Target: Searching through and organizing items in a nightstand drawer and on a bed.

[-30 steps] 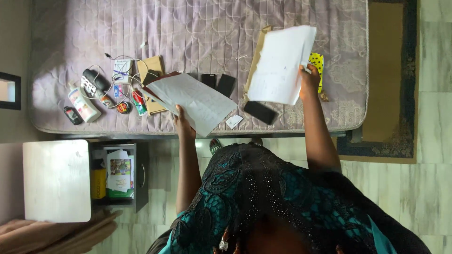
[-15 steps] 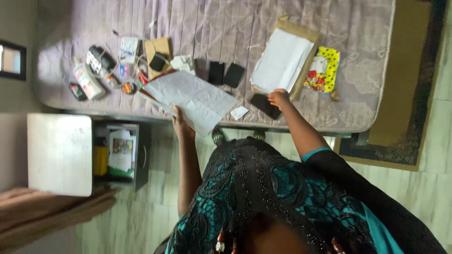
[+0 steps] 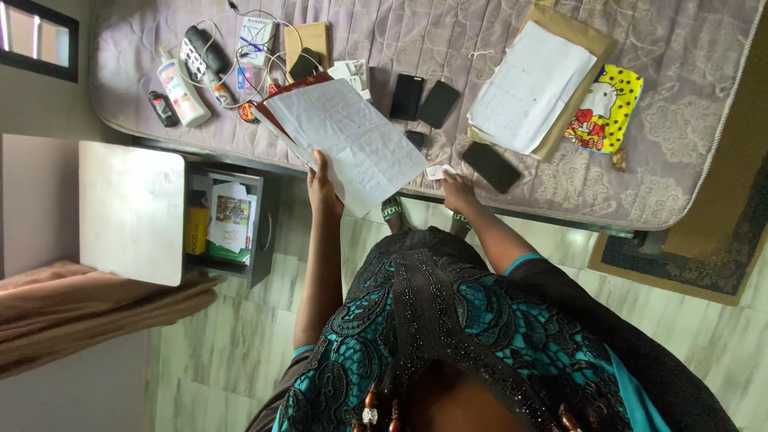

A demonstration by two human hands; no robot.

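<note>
My left hand [image 3: 320,180] grips a sheaf of white handwritten papers [image 3: 352,136] with a dark red cover [image 3: 280,92] under them, raised over the near edge of the bed [image 3: 688,168]. At the mattress edge my right hand [image 3: 458,190] has its fingertips pinched on a small white card [image 3: 436,171]. A black phone [image 3: 491,166] lies just right of that hand. Further back, a stack of white sheets [image 3: 532,84] rests on a brown envelope [image 3: 588,48], with a yellow patterned pouch [image 3: 606,108] beside it.
Two more black phones [image 3: 422,100] lie mid-bed. Bottles, cables, a small box and other clutter [image 3: 216,64] fill the bed's left end. A dark bedside cabinet [image 3: 232,224] with a white top [image 3: 132,212] stands at left. A rug [image 3: 688,264] lies at right.
My right hand laid the white sheets on the brown envelope, then came down and left to the mattress edge at the small white card. My left hand keeps holding its papers.
</note>
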